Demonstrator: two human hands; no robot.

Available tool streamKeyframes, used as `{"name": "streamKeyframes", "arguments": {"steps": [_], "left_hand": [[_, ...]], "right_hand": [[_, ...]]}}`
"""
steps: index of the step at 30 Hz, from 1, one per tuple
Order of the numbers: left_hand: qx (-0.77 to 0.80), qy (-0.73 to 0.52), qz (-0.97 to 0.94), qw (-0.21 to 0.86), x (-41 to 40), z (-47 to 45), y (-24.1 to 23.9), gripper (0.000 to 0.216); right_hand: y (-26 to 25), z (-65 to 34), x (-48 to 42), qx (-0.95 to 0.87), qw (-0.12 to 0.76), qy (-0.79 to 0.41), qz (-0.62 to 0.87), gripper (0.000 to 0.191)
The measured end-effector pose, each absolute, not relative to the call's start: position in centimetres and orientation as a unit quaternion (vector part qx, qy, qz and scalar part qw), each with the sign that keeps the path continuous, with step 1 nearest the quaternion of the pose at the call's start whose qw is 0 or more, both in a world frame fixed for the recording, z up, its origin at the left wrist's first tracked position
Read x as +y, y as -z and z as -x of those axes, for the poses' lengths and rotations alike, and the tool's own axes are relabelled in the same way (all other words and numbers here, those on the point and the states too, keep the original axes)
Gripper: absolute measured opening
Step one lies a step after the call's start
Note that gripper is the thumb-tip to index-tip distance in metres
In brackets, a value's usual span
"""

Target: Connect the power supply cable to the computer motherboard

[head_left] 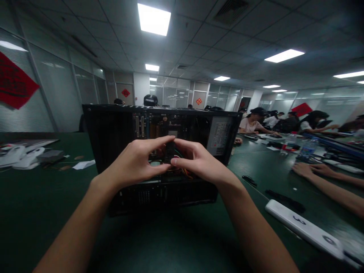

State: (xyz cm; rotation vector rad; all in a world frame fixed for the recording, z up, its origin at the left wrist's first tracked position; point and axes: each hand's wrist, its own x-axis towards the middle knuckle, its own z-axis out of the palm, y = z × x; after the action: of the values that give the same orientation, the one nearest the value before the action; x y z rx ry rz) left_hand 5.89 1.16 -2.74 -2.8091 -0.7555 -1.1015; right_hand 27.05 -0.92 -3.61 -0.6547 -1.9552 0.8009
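Observation:
In front of me an open black computer case (pixel 98 140) stands on the green table, with a circuit board (pixel 184 123) and a power supply (pixel 219 136) showing inside it. Between my two hands is a small dark block-shaped part (pixel 170 151), held before the board; its exact kind I cannot make out. My left hand (pixel 142 157) is closed on its left side, thumb below and fingers above. From the other side my right hand (pixel 196 157) grips it the same way. Coloured wires (pixel 186 172) show just behind and below my right fingers.
To the right lie a white power strip (pixel 304 227), a dark cable (pixel 286 201) and plastic bottles (pixel 308 148). Another person's hands (pixel 313 170) rest on the table there. White objects (pixel 28 157) and a grey block (pixel 50 156) are on the left.

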Motion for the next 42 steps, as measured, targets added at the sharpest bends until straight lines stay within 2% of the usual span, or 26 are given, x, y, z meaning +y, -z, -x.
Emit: {"name": "streamKeyframes", "arguments": {"steps": [12, 21, 26, 42], "left_hand": [[-0.225, 0.358, 0.906, -0.009, 1.3, -6.1, 2.9, 0.067], [-0.227, 0.337, 0.914, 0.02, 1.3, -5.6, 2.8, 0.067], [-0.231, 0.329, 0.915, 0.034, 1.3, -5.7, 2.9, 0.069], [-0.232, 0.365, 0.899, 0.074, 1.5, -6.4, 3.4, 0.071]], "right_hand": [[3.6, -27.3, -0.9, -0.801, 0.442, -0.323, 0.244, 0.045], [3.8, -27.1, -1.1, -0.824, 0.401, -0.293, 0.275, 0.039], [3.7, -27.0, -1.9, -0.833, 0.385, -0.264, 0.297, 0.043], [3.2, -27.3, -2.4, -0.834, 0.398, -0.211, 0.319, 0.045]]}}
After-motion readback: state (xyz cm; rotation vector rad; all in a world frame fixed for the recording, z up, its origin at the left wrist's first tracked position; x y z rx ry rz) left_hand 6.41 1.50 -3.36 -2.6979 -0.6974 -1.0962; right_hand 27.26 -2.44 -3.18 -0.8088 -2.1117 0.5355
